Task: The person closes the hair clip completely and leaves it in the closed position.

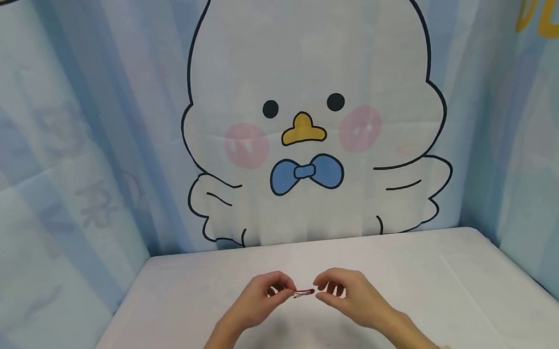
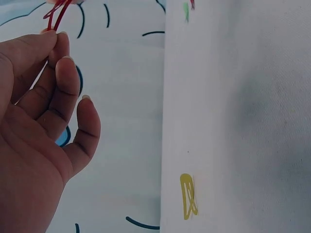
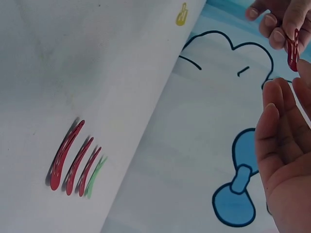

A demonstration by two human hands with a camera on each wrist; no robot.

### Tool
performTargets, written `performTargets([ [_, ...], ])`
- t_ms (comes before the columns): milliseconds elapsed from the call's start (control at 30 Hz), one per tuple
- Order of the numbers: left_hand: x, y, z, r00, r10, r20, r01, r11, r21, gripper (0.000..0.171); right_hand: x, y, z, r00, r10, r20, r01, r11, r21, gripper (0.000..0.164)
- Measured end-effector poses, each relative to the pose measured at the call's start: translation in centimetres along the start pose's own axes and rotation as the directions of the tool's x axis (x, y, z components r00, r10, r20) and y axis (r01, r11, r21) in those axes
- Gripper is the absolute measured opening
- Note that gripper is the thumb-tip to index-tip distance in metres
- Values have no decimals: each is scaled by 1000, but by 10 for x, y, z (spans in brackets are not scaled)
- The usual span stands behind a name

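Observation:
Between the thumb and fingertips of my left hand (image 1: 265,297) a red snap hair clip (image 1: 304,292) is pinched, held up above the white table. In the left wrist view its two thin legs show open where the left hand (image 2: 43,107) grips them. My right hand (image 1: 350,296) faces the clip's rounded end, thumb and fingers parted and gently bent. Seen from the right wrist, the fingertips of the right hand (image 3: 286,145) are right by that end of the hair clip (image 3: 293,51), not closed round it.
On the table (image 3: 87,73) three red hair clips (image 3: 65,155) lie side by side with a green one (image 3: 95,177). A yellow hair clip (image 2: 188,196) lies apart from them. A curtain (image 1: 312,210) with a cartoon bird hangs behind the table and along its sides.

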State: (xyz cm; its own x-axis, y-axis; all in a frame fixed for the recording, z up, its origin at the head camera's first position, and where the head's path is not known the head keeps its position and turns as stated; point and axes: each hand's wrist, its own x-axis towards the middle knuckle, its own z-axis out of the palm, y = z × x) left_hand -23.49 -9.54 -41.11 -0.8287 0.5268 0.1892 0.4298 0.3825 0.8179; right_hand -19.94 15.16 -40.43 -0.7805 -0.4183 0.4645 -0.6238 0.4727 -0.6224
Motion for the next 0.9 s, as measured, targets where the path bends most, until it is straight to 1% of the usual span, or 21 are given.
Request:
performTargets([
  [167,2,3,4,1000,-15,1,15,1000,-17,4,2,-1,6,1000,-18,-16,19,999,31,12],
  [367,3,5,8,1000,-18,-6,18,998,-59,5,2,-1,11,999,8,-40,-6,999,52,10],
  [567,1,7,9,1000,6,-1,-6,995,-98,15,2,1,11,996,-24,-88,27,999,41,11],
  [633,1,8,9,1000,6,-4,-6,995,-104,17,2,1,12,994,-33,-102,36,999,35,11],
  [767,1,5,12,999,-3,-46,-2,996,-94,11,2,3,13,988,-70,-135,75,997,29,11],
  [900,2,2,15,995,6,-96,-14,997,-78,7,3,4,14,981,-98,-167,105,994,35,9],
])
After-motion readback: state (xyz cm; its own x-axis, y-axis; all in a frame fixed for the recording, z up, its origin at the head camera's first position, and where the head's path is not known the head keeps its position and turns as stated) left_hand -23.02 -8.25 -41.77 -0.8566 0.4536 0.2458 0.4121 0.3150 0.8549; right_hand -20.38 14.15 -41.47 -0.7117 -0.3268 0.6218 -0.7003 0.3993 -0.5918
